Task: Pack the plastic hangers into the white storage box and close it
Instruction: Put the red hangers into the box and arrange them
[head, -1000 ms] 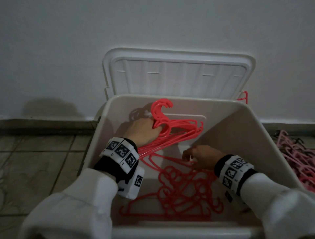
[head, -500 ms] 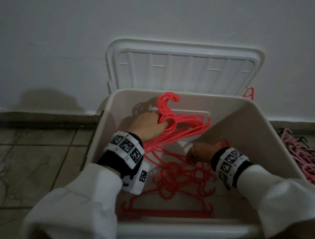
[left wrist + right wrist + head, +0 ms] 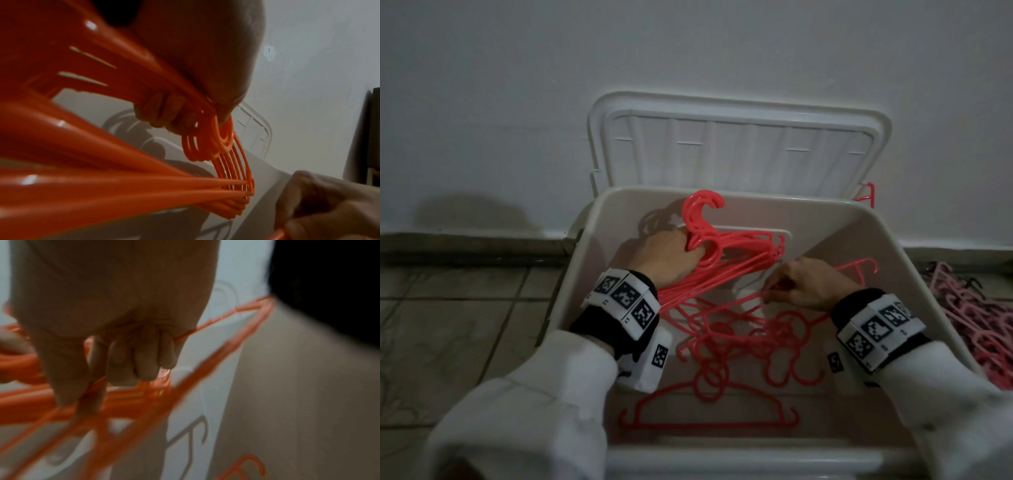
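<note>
- The white storage box (image 3: 914, 274) stands on the tiled floor (image 3: 448, 325) against the wall (image 3: 688, 51), and its lid (image 3: 739, 144) is open and leans upright at the far side.
- The left hand (image 3: 664, 257) is inside the box at the far left. Its fingers (image 3: 162, 113) are curled around a bundle of red hangers (image 3: 729, 260), just under the hooks, which point up toward the far wall of the box.
- The right hand (image 3: 804, 284) is inside the box, to the right of the bundle. Its fingers (image 3: 131, 360) are bent around the thin bar of a single red hanger (image 3: 859, 267), which slants up to the right.
- More loose red hangers (image 3: 722, 387) lie tangled on the bottom of the box, nearer to the person.
- A pile of pink hangers (image 3: 976, 325) lies on the floor, just right of the box.
- Both arms wear white sleeves (image 3: 544, 404) and wrist bands with black and white markers.
</note>
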Demonstrator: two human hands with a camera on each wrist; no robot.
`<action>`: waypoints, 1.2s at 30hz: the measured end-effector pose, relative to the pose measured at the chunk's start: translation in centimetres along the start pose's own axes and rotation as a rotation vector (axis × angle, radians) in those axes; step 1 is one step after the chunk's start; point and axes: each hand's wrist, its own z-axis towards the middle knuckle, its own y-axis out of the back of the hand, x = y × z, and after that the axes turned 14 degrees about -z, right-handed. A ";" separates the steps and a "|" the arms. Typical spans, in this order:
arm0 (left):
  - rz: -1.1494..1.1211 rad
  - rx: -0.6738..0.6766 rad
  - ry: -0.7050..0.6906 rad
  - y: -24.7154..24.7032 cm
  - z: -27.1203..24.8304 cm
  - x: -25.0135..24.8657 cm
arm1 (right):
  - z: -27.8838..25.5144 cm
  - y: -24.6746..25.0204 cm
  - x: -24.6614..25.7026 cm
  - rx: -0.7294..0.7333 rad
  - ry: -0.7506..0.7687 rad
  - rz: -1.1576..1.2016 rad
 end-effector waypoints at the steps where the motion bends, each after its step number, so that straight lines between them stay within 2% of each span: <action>1: 0.007 0.001 0.009 0.0 0.0 0.0 | -0.1 0.3 -0.3 0.003 -0.021 -0.015; 3: 0.008 0.003 0.027 0.0 -0.1 0.0 | -0.2 0.3 -0.8 0.022 -0.024 0.111; 5: 0.005 0.004 0.032 0.2 -0.2 -0.1 | -0.4 0.5 -1.3 -0.010 0.022 0.420; 7: -0.020 0.008 0.034 0.4 -0.3 -0.3 | -0.7 0.9 -1.7 -0.131 0.028 0.728; 10: -0.042 0.018 0.053 0.4 -0.6 -0.7 | -1.0 1.4 -2.0 -0.322 -0.048 1.093; 14: -0.120 0.038 0.066 0.3 -0.5 -1.1 | 0.0 0.9 -1.1 -0.432 -0.061 1.532; 17: -0.223 0.053 0.071 0.0 -0.3 -0.9 | 0.6 0.8 0.0 -0.475 0.013 1.629; 23: -0.346 0.068 0.052 -0.1 -0.1 -0.5 | -1.3 3.5 -1.6 -0.687 0.151 1.775; 26: -0.411 0.083 0.043 -0.2 -0.2 -0.6 | -1.6 3.1 -1.7 -0.639 0.172 1.647; 29: -0.437 0.091 0.026 -0.2 -0.2 -0.6 | -1.0 2.2 -0.7 -0.502 0.190 1.251; 32: -0.453 0.127 -0.006 -0.1 -0.2 -0.6 | 0.2 1.3 0.0 -0.300 0.217 0.893; 34: -0.449 0.129 0.007 -0.2 -0.1 -0.7 | 0.9 0.1 -0.2 -0.194 0.227 0.702; 36: -0.489 0.132 0.010 -0.2 -0.2 -0.8 | 1.2 -0.9 0.0 -0.157 0.227 0.573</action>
